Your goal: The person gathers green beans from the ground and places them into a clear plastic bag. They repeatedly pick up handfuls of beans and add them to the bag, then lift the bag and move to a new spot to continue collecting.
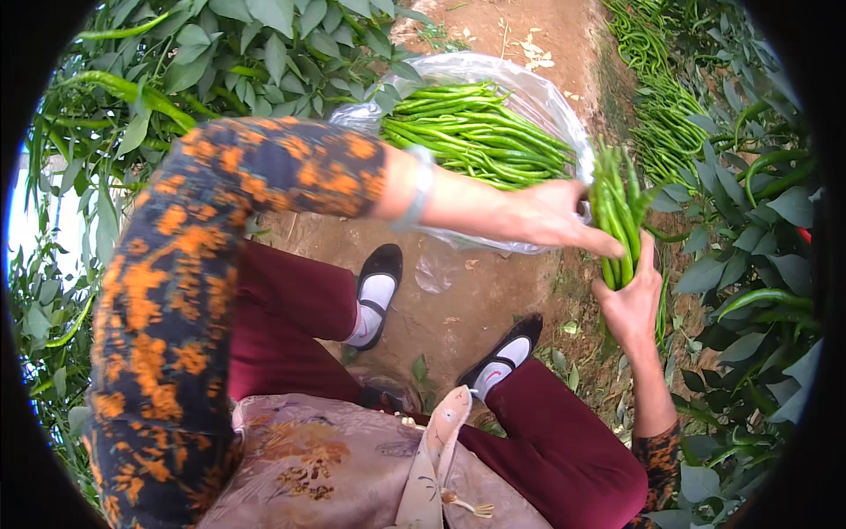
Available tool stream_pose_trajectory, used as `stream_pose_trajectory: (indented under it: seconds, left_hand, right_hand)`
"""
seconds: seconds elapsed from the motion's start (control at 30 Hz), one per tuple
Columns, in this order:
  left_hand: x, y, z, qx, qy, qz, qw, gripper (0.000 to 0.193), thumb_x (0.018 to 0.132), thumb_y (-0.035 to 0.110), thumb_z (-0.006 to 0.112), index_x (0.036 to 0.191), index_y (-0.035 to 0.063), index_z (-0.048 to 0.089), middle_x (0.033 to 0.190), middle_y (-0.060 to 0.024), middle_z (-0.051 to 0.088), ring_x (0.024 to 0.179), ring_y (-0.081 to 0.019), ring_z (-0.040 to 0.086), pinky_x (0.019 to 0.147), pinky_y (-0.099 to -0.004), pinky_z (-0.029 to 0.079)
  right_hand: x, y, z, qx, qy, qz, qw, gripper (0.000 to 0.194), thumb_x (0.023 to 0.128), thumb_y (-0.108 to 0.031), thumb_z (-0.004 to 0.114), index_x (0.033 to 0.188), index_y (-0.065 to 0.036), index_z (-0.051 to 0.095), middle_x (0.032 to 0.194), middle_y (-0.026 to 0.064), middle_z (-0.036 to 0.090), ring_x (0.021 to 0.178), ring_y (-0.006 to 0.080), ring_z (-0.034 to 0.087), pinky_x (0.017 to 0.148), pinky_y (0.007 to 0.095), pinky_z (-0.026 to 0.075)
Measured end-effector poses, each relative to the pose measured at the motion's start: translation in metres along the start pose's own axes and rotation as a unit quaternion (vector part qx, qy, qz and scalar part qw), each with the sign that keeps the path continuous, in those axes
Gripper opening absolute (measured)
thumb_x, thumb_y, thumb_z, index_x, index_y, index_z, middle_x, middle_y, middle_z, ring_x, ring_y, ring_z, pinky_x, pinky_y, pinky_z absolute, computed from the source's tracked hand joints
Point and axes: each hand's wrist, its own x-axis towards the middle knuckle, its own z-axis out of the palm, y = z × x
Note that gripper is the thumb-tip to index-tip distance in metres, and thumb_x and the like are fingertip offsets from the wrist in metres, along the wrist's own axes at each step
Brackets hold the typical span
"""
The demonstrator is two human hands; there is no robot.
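My right hand (633, 297) grips the lower end of an upright bundle of long green chili peppers (615, 211), to the right of the bag. My left hand (562, 215) reaches across from the left, its thumb and fingers at the side of the same bundle; whether it also bears the bundle's weight cannot be told. Below and left of the bundle lies a clear plastic bag (509, 69), opened wide. Inside it many green chili peppers (489, 135) lie side by side, partly covered by my left forearm.
Rows of picked green peppers (667, 125) lie along the ground at the upper right. Leafy pepper plants (760, 264) border the right, and more plants (264, 53) stand at the upper left. My feet in black shoes (380, 284) rest on the dirt path (456, 311).
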Motion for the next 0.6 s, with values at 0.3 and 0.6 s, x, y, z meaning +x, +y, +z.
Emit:
stream_pose_trajectory:
  seconds: [0.3,0.6]
  left_hand:
    - [-0.185,-0.119,-0.143,-0.164,0.32,-0.499,0.789,0.102,0.081,0.065,0.07,0.158,0.0151,0.026,0.163,-0.0239,0.014,0.141,-0.0545,0.027,0.091,-0.0671,0.048]
    - [-0.199,-0.152,-0.142,-0.127,0.559,-0.303,0.762,0.022,0.085,0.009,0.062,0.1,-0.0069,0.065,0.09,-0.0103,0.068,0.076,-0.0211,0.066,0.062,-0.0341,0.053]
  right_hand:
    - [0.105,-0.085,0.089,-0.228,-0.278,-0.103,0.928,0.041,0.073,0.0,0.063,0.109,0.008,0.043,0.091,0.034,0.065,0.091,0.0506,0.065,0.081,0.0536,0.054]
    - [0.118,-0.062,0.162,-0.319,-0.184,-0.207,0.906,0.065,0.071,0.002,0.065,0.131,0.012,0.043,0.093,0.0289,0.064,0.082,0.0415,0.069,0.071,0.0461,0.058]
